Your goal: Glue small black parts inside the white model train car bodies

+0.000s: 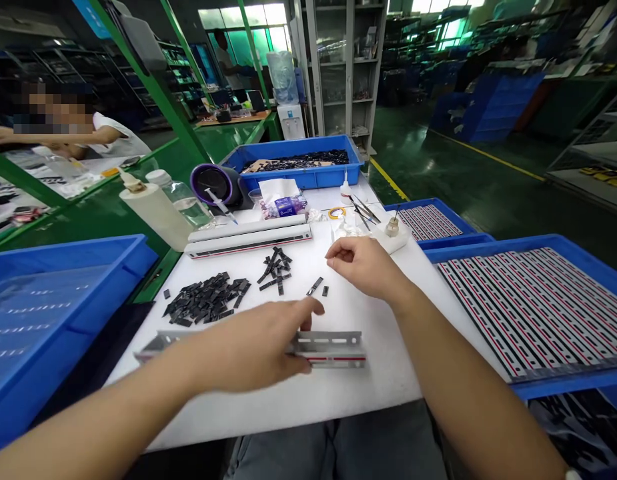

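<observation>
Left hand (pixel 258 347): I am laying it open, palm down, across the grey rail (pixel 333 348) on the white mat (pixel 388 380).
Right hand (pixel 368 267): I am pinching its fingertips together; I cannot tell whether anything is between them.
Black clips (pixel 315 287): lying loose between my hands.

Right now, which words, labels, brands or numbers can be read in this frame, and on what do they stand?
No text reads clearly.
Purple packet behind the white rail: print too blurred to read.
Metal strip under the left hand: red stripe only, no lettering seen.
</observation>
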Tool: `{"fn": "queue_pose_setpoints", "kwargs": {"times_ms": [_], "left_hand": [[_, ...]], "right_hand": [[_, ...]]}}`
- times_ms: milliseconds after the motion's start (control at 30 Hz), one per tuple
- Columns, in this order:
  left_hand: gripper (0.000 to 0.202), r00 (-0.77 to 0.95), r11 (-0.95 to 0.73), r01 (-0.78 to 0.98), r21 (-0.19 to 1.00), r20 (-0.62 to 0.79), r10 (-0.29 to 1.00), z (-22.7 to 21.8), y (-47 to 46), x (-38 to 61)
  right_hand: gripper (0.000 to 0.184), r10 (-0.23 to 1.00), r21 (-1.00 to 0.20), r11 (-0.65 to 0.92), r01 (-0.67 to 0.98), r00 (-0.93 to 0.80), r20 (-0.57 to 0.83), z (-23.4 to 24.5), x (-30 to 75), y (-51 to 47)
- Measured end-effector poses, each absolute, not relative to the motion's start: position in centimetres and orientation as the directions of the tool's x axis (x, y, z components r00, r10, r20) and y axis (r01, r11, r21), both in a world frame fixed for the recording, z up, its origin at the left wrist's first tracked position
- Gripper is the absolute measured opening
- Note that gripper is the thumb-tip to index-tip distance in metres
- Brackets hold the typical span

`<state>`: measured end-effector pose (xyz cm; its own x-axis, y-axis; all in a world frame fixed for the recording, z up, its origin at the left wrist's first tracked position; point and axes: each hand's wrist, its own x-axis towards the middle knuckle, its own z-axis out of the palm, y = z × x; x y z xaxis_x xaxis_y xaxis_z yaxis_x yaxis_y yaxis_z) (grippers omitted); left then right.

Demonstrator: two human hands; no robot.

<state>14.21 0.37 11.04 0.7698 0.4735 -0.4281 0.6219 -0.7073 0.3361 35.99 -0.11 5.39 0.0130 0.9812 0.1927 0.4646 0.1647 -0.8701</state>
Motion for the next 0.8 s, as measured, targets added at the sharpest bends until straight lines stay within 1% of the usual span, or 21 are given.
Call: {"fn": "queue_pose_setpoints", "kwargs": {"times_ms": [67, 133, 167, 200, 300, 367, 400, 467, 500, 567, 667, 800], "left_hand": [[0.035, 0.806, -0.784, 0.566, 0.256, -0.37, 0.461, 9.6, -1.7, 14.3], [0.03, 0.832, -0.831, 0.529, 0.175, -0.3, 0.466, 8.2, -3.1, 14.3], [0.031, 0.844, -0.843, 0.515, 0.158, -0.263, 0.467, 7.7, -3.5, 14.3], [0.032, 0.855, -0.848, 0.504, 0.163, -0.23, 0.464, 7.4, -3.8, 14.1], [0.041, 0.87, -0.837, 0.493, 0.237, -0.162, 0.466, 7.7, -3.3, 13.4], [0.042, 0.837, -0.798, 0.546, 0.255, -0.126, 0.532, 8.5, -1.9, 13.2], [0.04, 0.807, -0.772, 0.588, 0.243, -0.114, 0.579, 8.9, -1.0, 13.3], [0.037, 0.744, -0.721, 0.668, 0.186, -0.121, 0.658, 9.1, 1.4, 14.1], [0.035, 0.731, -0.714, 0.682, 0.155, -0.148, 0.666, 9.0, 2.7, 14.7], [0.033, 0.749, -0.733, 0.66, 0.164, -0.214, 0.626, 8.3, 5.3, 16.0], [0.033, 0.802, -0.773, 0.592, 0.226, -0.252, 0.541, 7.1, 8.1, 17.6], [0.026, 0.832, -0.778, 0.55, 0.302, -0.276, 0.481, 6.3, 9.6, 18.1]], "right_hand": [[0.015, 0.984, -0.778, 0.169, 0.606, -0.065, 0.163, 4.8, 35.8, 0.0], [0.019, 0.984, -0.702, 0.179, 0.689, -0.139, 0.114, 4.1, 35.4, 0.2], [0.019, 0.983, -0.672, 0.18, 0.719, -0.158, 0.095, 3.7, 35.2, 0.3], [0.02, 0.983, -0.646, 0.178, 0.742, -0.165, 0.081, 3.4, 34.9, 0.4], [0.023, 0.987, -0.606, 0.157, 0.78, -0.144, 0.071, 2.7, 34.2, 0.8], [0.024, 0.991, -0.604, 0.136, 0.786, -0.121, 0.065, 2.6, 34.0, 1.0], [0.024, 0.992, -0.605, 0.124, 0.787, -0.111, 0.06, 2.7, 33.9, 1.0], [0.024, 0.994, -0.606, 0.109, 0.788, -0.098, 0.052, 2.8, 33.9, 1.0], [0.024, 0.994, -0.612, 0.106, 0.784, -0.092, 0.054, 2.8, 33.9, 1.0], [0.023, 0.995, -0.634, 0.096, 0.768, -0.064, 0.073, 2.9, 34.1, 1.0], [0.022, 0.992, -0.671, 0.089, 0.736, -0.006, 0.125, 3.0, 34.3, 0.9], [0.017, 0.962, -0.729, 0.183, 0.659, 0.032, 0.271, 3.2, 34.4, 0.8]]}}
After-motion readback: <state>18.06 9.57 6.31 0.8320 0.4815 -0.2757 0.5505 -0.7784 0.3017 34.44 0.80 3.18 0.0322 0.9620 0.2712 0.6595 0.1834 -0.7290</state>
